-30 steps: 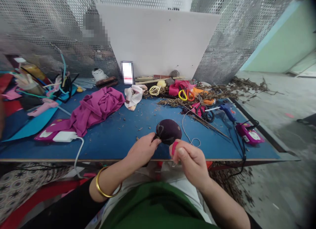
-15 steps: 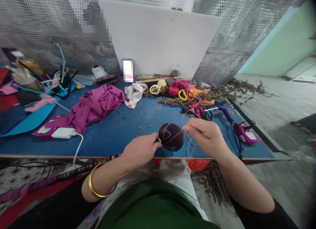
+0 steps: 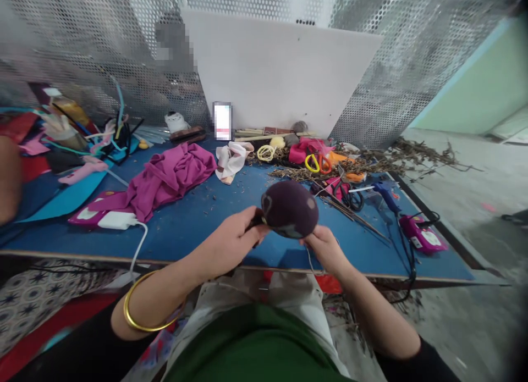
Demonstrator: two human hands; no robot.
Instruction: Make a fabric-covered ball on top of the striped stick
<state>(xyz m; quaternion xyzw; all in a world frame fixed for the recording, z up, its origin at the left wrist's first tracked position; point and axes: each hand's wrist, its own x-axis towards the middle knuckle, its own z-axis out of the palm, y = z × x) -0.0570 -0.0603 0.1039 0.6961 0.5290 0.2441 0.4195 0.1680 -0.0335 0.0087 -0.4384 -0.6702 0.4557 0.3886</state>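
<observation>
A dark purple, cloth-covered ball (image 3: 291,206) with a grey pattern is held above the blue table's front edge. My left hand (image 3: 235,236) is closed around the narrow neck at the ball's left side. My right hand (image 3: 325,247) pinches at the ball's lower right, its fingertips partly hidden behind it. From those fingers a thin pale grey thread (image 3: 310,259) hangs down past the table edge. What lies inside my left fist is mostly covered.
Magenta cloth (image 3: 173,170) lies at left near a white plug (image 3: 117,221) and a pink glue gun (image 3: 86,170). Scissors (image 3: 324,163), dried twigs (image 3: 396,156) and a blue glue gun (image 3: 386,196) lie at right. A person's arm (image 3: 8,178) shows at the left edge.
The ball has moved up and turned. My right hand has come down from beside the ball to its lower right. The wrapped stick trailing below my left forearm no longer shows there.
</observation>
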